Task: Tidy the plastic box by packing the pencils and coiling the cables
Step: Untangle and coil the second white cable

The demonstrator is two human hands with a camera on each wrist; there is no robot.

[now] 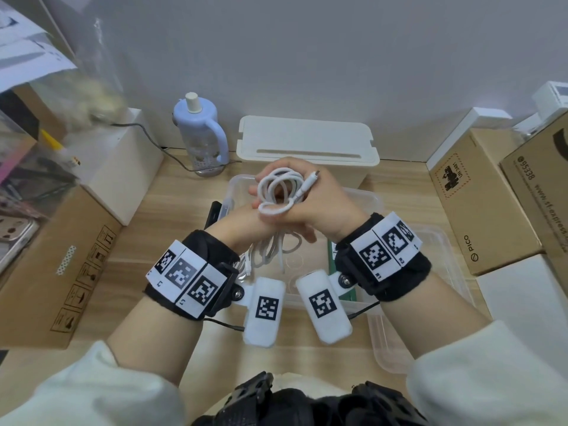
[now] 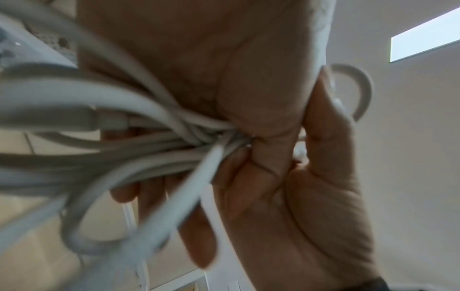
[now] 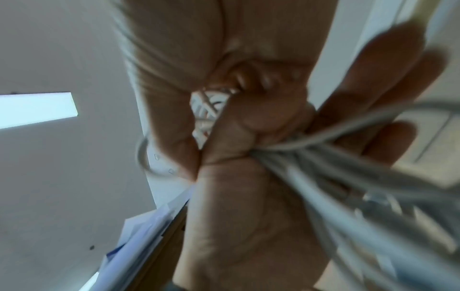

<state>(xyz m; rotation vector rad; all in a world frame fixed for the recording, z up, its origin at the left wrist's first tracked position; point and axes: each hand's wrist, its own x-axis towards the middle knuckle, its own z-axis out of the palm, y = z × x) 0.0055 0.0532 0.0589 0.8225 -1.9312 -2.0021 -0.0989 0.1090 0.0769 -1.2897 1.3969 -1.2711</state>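
Cable [image 1: 278, 192], white and partly wound, is being held up over the clear plastic box [image 1: 442, 256] in the middle of the desk [image 1: 172, 229], with several loops gathered between both hands and more loose strands trailing down into the box beneath them. The left hand [image 1: 246, 222] is reaching in from the near left, and the left wrist view is showing its thumb and fingers [image 2: 271, 122] pinching the bundle where the strands cross. The right hand [image 1: 319, 201] is closing around the same bundle from the right, its thumb pressing the loops, with one plug end [image 1: 310, 178] sticking out past the knuckles toward the far side. Both hands are therefore grasping the cable, neither one released.

Coiling looks to be the step in hand, and it seems only partway done, since a fair length is hanging unwound. Next, the right hand probably needs to be drawing up the slack and laying fresh loops onto the coil while the left is keeping the crossing pinched so nothing springs apart. Pencils are not clearly visible here; a green object [image 1: 333, 256] is lying in the box, mostly hidden by the right wrist.
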